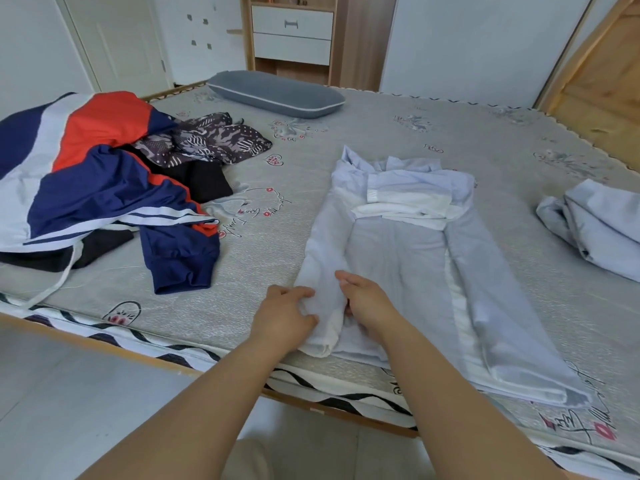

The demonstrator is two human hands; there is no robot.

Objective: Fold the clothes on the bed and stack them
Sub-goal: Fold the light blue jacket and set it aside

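A pale blue shirt (398, 258) lies flat on the bed (346, 140), both side panels turned inward and its sleeves laid across the chest near the collar. My left hand (282, 315) grips the bottom of the folded left panel at the bed's near edge, thumb and fingers curled round the cloth. My right hand (367, 301) rests just beside it on the same panel, fingers fairly straight and pressing the fabric down. A heap of unfolded clothes sits at the left: a navy, white and orange jacket (97, 188), a patterned dark garment (207, 140) and a black garment (206, 183).
A bundled pale blue garment (595, 226) lies at the bed's right side. A grey pillow (273, 93) sits at the far edge. White drawers (292, 34) and wooden furniture stand behind the bed. Tiled floor (69, 393) lies below its near edge.
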